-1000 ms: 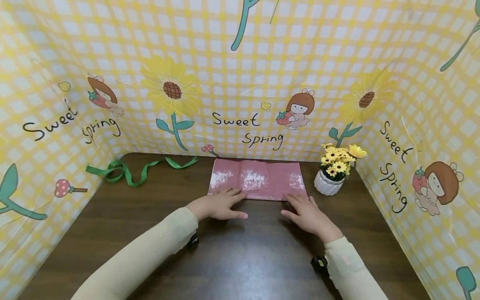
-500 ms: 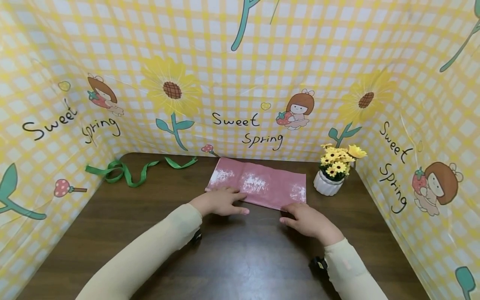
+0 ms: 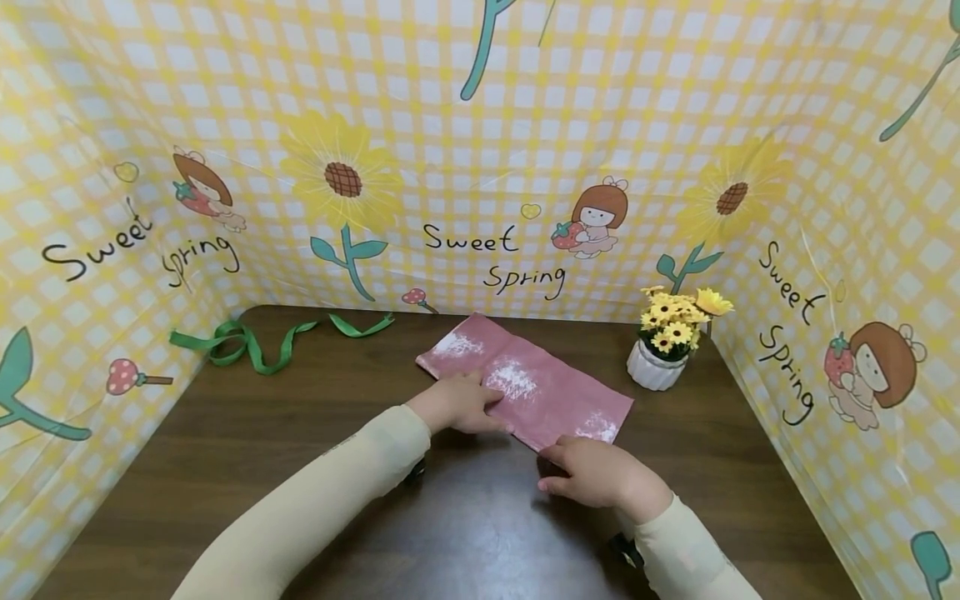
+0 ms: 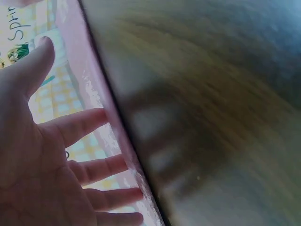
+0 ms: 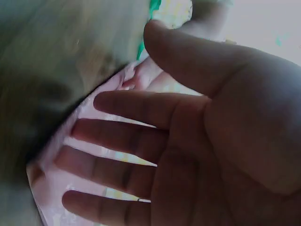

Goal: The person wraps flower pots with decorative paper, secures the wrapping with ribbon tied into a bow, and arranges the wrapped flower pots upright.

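Presently the sheet (image 3: 558,379) lies flat and askew toward the far edge of the tabletop (image 3: 247,433), slightly right of its middle, with one corner at that edge.

Expected handling: light, thin and flexible; likely to crease or buckle if pushed from one end, and to slide readily. Its white patches look rubbed, so avoid abrasion. For lifting, take hold near both short ends, thumbs beneath; for sliding, apply flat fingertip pressure along the long side.

Grip, left hand (image 3: 461,402): fingers extended and spread, touching the near long side; thumb clear, nothing pinched. Grip, right hand (image 3: 600,472): fingers likewise extended over the near right corner, thumb apart, nothing pinched.

The flowerpot (image 3: 657,367) stands upright at the tabletop's far right corner, apart from the sheet. Green ribbon (image 3: 285,360) lies loosely curled toward the far left corner.
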Tool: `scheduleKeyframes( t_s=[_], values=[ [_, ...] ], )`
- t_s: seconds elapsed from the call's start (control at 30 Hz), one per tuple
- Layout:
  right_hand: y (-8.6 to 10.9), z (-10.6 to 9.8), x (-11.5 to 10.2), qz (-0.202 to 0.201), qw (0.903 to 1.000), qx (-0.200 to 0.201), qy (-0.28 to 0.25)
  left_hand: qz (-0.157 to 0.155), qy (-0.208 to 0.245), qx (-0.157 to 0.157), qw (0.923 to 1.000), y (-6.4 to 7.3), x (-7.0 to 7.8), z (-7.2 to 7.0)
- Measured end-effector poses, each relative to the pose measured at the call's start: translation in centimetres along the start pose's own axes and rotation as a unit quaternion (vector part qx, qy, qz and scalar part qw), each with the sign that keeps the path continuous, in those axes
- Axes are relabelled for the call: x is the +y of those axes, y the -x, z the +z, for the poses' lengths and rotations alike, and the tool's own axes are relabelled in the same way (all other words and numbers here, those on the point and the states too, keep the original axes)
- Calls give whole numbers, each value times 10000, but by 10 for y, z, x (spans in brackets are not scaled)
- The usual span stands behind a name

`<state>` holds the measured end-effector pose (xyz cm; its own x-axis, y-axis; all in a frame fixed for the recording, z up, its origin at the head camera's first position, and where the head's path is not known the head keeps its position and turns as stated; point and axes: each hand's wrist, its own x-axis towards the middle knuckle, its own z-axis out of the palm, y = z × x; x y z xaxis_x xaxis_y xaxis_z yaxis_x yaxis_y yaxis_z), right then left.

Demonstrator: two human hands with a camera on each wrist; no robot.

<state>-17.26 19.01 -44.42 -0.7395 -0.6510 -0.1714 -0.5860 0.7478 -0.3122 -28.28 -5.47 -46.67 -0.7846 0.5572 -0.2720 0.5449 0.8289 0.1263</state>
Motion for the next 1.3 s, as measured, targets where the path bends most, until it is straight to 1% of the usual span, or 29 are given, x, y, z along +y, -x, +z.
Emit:
scheduleKeyframes(
  t_s=[0.2, 0.33, 0.43, 0.5, 0.6, 0.67, 0.73, 0.77, 0.8, 0.87, 0.97, 1.03, 1.1, 1.13, 1.23, 1.3],
  values=[
    [2, 3, -16, -307, 9995, -105, -33, 157, -115, 166, 9997, 0, 10, -6],
    [3, 6, -25, -502, 9983, 9, 308, 198, -193, 254, 9993, 0, 14, -6],
    [3, 8, -30, -615, 9970, 10, 467, 262, -127, 306, 9991, -2, 15, -4],
    [2, 9, -30, -628, 9973, -117, 367, 314, -177, 380, 9986, -3, 16, -1],
    [0, 7, -24, -806, 9963, -275, -72, 318, -418, 466, 9975, -4, 17, 5],
    [-1, 3, -16, -881, 9952, -279, -323, 313, -603, 533, 9963, -3, 18, 7],
    [0, -3, -6, -922, 9942, -170, -524, 300, -638, 518, 9962, -3, 18, 7],
    [2, -6, 1, -806, 9951, -67, -563, 319, -609, 511, 9963, -4, 18, 7],
    [4, -10, 7, -586, 9966, 9, -576, 351, -578, 505, 9964, -4, 18, 6],
    [9, -17, 23, -30, 9984, 261, -507, 414, -533, 469, 9966, -7, 17, 6],
    [14, -22, 48, 950, 9936, 453, -407, 473, -498, 362, 9970, -13, 15, 6],
    [15, -21, 62, 1388, 9888, 445, -332, 494, -488, 250, 9973, -19, 14, 6],
    [14, -17, 75, 1598, 9859, 394, -314, 549, -419, 150, 9975, -26, 13, 5],
    [14, -15, 80, 1624, 9855, 391, -300, 582, -391, 83, 9975, -29, 13, 5],
    [13, -9, 91, 1533, 9863, 566, -218, 677, -234, -120, 9974, -37, 15, 2],
    [12, -7, 95, 1377, 9878, 713, -117, 671, -172, -239, 9973, -40, 16, 0]
  ],
)
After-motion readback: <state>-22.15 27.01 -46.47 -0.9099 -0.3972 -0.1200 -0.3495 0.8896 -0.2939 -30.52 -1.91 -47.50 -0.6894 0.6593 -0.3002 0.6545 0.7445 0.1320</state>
